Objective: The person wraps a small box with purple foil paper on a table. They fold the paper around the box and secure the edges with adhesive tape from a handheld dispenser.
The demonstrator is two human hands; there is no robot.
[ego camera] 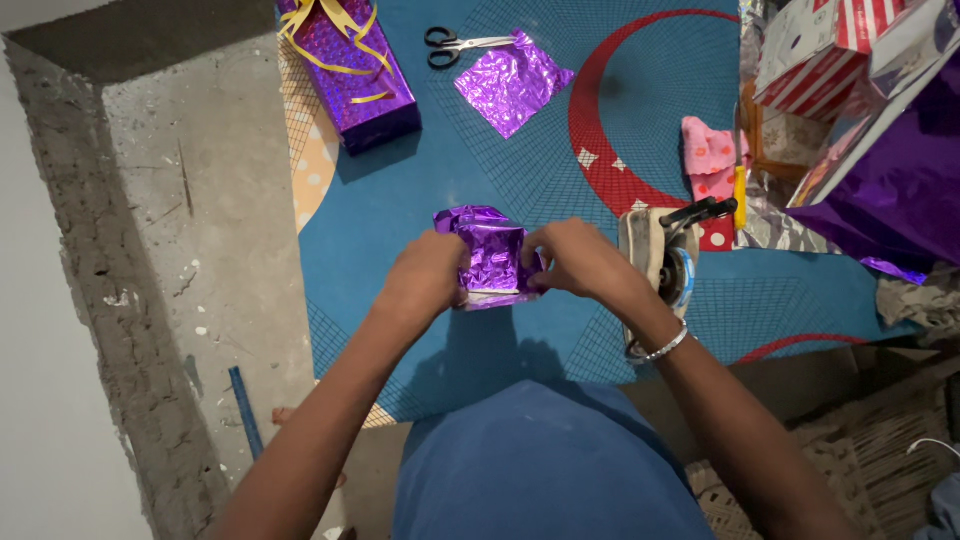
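While both hands, left hand (428, 275) and right hand (578, 258), grip the half-wrapped purple foil parcel (490, 258), a finished ribboned box (352, 68) lies beyond it.

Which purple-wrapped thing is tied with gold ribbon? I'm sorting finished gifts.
The long purple box at the mat's far left corner; the small purple parcel in both hands has no ribbon.

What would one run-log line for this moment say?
left hand + right hand: gripping purple foil parcel | scissors: idle | mat: blue
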